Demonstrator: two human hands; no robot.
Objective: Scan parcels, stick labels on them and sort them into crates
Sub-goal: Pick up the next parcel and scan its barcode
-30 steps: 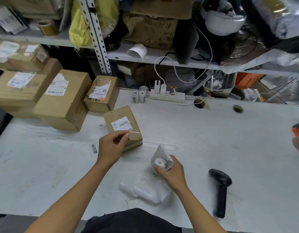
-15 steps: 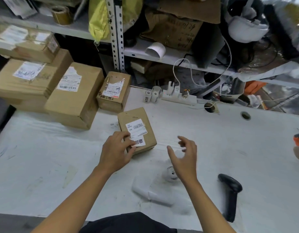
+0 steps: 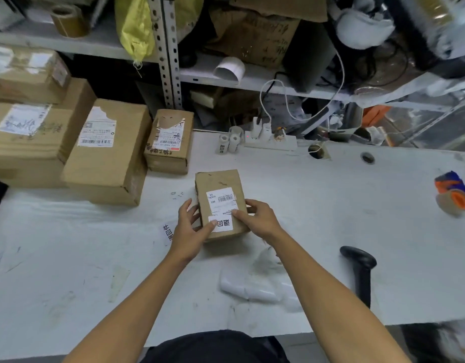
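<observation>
A small brown parcel [image 3: 218, 184] lies on the white table [image 3: 330, 210] in front of me. It carries a barcode label [image 3: 221, 198] and, nearer to me, a white sticker [image 3: 223, 223] with large characters. My left hand [image 3: 189, 229] holds the parcel's left side, its thumb on the sticker's left end. My right hand [image 3: 257, 218] holds the right side, thumb pressing by the sticker's top edge. A black barcode scanner [image 3: 361, 271] lies to the right. A strip of label backing [image 3: 255, 289] lies near the front edge.
Larger cardboard boxes [image 3: 105, 153] are stacked at the left, one smaller box [image 3: 169, 142] beside them. A loose sticker [image 3: 168, 231] lies left of my hand. Small label rolls [image 3: 230, 141] and a power strip [image 3: 270, 141] sit at the back; a tape dispenser [image 3: 452, 192] at far right.
My right hand dropped the label roll and came onto the parcel's right side. The sticker now lies on the parcel, and both hands hold the parcel.
</observation>
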